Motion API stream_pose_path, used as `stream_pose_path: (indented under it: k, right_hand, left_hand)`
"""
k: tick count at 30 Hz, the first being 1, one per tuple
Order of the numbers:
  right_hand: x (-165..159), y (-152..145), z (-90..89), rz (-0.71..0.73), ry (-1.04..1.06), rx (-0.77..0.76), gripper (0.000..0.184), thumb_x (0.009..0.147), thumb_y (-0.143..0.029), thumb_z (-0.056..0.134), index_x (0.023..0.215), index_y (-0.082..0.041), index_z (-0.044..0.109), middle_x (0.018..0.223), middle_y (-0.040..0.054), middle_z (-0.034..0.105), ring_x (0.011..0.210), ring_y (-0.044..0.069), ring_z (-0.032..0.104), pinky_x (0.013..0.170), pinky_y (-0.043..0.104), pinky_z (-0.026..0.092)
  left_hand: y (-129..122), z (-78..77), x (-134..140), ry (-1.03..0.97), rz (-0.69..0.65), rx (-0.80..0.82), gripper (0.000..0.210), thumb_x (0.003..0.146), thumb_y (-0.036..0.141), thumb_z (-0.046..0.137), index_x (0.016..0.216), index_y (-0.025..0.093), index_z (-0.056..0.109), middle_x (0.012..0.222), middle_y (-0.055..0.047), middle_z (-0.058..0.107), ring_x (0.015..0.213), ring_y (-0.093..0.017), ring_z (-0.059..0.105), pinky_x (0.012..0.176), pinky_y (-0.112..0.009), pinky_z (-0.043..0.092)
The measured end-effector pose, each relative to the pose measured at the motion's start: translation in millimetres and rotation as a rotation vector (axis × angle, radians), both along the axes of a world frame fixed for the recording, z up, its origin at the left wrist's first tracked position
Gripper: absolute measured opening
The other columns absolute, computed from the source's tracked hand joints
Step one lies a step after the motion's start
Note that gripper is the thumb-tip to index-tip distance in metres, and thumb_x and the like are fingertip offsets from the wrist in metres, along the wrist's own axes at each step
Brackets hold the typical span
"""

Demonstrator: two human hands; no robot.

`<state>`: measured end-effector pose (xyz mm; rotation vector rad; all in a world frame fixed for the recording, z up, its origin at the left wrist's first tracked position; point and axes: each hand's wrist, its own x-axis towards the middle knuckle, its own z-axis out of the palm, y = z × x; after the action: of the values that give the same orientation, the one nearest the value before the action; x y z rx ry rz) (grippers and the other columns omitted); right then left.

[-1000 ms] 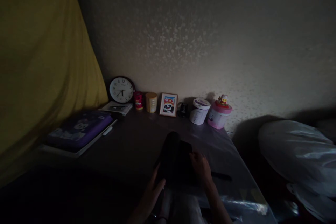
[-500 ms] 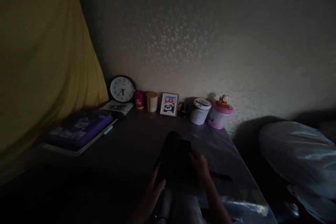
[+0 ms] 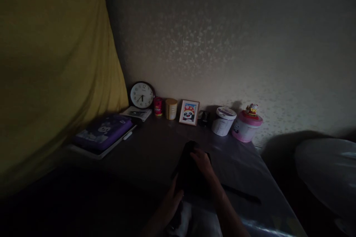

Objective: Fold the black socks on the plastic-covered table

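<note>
A black, soft-looking item [image 3: 190,174] lies at the front of the dark table; dim light hides its exact kind, though it may be a bag. From its right side a black strap [image 3: 241,193] runs out across the tabletop. My left hand [image 3: 172,198] grips the item's lower left edge, thumb on the near side. Over its upper part is my right hand [image 3: 202,161], fingers bent down onto the black material. Where the fingertips meet it, the darkness hides detail.
Along the wall stand a clock [image 3: 142,95], a red can [image 3: 158,107], a yellow canister [image 3: 171,109], a framed panda picture [image 3: 189,112], a white tub [image 3: 223,122] and a pink-lidded tub [image 3: 246,127]. A purple case [image 3: 104,131] lies left, beside a yellow curtain [image 3: 83,63].
My right hand has moved from the item's right side up and left onto its top. The left hand keeps its hold. The view has shifted slightly left, and more of the strap shows.
</note>
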<state>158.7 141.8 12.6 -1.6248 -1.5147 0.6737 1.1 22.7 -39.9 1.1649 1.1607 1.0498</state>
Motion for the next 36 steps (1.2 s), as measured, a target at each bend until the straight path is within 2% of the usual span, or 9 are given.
stream_pose_path:
  k: [3,9,13,17,20,22,26,31,36]
  right_hand:
    - [4,-2,4.9,0.027,0.069,-0.036,0.026,0.071,-0.024,0.064,0.095,-0.015,0.068,0.074,0.0045,0.070,0.069,0.019,0.066,0.060,0.028,0.052]
    - [25,-20,18.0,0.048,0.304,-0.166,0.028,0.074,-0.027,0.060,0.099,-0.015,0.062,0.069,-0.0003,0.065,0.047,0.012,0.058,0.039,0.022,0.049]
    - [21,-28,22.9,0.043,0.433,-0.232,0.027,0.074,-0.030,0.062,0.096,-0.015,0.060,0.068,-0.0020,0.062,0.044,0.009,0.057,0.038,0.020,0.050]
    - [3,-23,20.2,0.014,0.500,-0.235,0.036,0.075,-0.028,0.062,0.107,-0.012,0.056,0.077,0.0019,0.065,0.043,0.009,0.059,0.041,0.021,0.051]
    - [-9,-17,12.9,0.000,0.438,-0.204,0.047,0.075,-0.027,0.061,0.117,-0.010,0.050,0.083,0.0052,0.067,0.043,0.011,0.060,0.039,0.022,0.049]
    - [-13,-17,7.1,0.031,0.386,-0.176,0.050,0.076,-0.031,0.060,0.119,-0.009,0.048,0.077,0.0042,0.067,0.047,0.013,0.063,0.040,0.021,0.047]
    - [-13,-25,-0.9,0.223,0.279,-0.046,0.044,0.082,-0.036,0.049,0.119,-0.012,0.048,0.073,0.0025,0.068,0.064,0.016,0.067,0.054,0.024,0.050]
    - [-16,-47,-5.0,0.409,-0.003,0.193,0.035,0.083,-0.022,0.047,0.118,-0.022,0.053,0.092,0.0026,0.070,0.087,0.017,0.064,0.082,0.030,0.049]
    - [-25,-70,-11.9,0.490,-0.213,0.272,0.040,0.085,-0.013,0.045,0.123,-0.022,0.051,0.101,0.0047,0.068,0.096,0.019,0.058,0.086,0.034,0.048]
  left_hand:
    - [0,-0.2,2,-0.001,0.013,-0.003,0.070,0.078,0.040,0.055,0.140,0.013,0.034,0.151,-0.009,0.030,0.142,-0.022,0.018,0.117,-0.034,0.009]
    - [-3,-1.3,4,-0.018,0.026,-0.027,0.072,0.079,0.043,0.055,0.142,0.016,0.031,0.152,-0.008,0.029,0.141,-0.022,0.021,0.116,-0.031,0.012]
    - [-4,1.6,5,0.013,0.011,-0.025,0.074,0.080,0.043,0.053,0.143,0.014,0.027,0.152,-0.009,0.027,0.141,-0.021,0.020,0.116,-0.031,0.013]
    - [-4,5.7,6,0.039,-0.007,-0.022,0.078,0.080,0.042,0.053,0.145,0.010,0.023,0.152,-0.012,0.027,0.141,-0.022,0.021,0.116,-0.032,0.014]
    - [-4,6.4,6,0.055,-0.005,-0.027,0.077,0.079,0.041,0.055,0.144,0.013,0.024,0.152,-0.011,0.028,0.141,-0.022,0.021,0.116,-0.032,0.014]
    - [-3,5.3,5,0.064,0.001,-0.021,0.075,0.079,0.039,0.055,0.144,0.014,0.027,0.152,-0.010,0.028,0.141,-0.022,0.021,0.116,-0.031,0.013]
    - [-1,2.5,5,0.079,0.011,-0.015,0.072,0.081,0.037,0.052,0.143,0.010,0.027,0.151,-0.012,0.029,0.141,-0.023,0.020,0.116,-0.034,0.013]
    - [-1,1.4,2,0.085,0.032,-0.025,0.071,0.079,0.038,0.055,0.141,0.013,0.031,0.151,-0.011,0.030,0.142,-0.025,0.017,0.117,-0.037,0.011]
    - [-1,0.3,1,0.089,0.042,-0.003,0.074,0.081,0.038,0.052,0.145,0.016,0.021,0.155,-0.009,0.021,0.143,-0.023,0.012,0.117,-0.037,0.010]
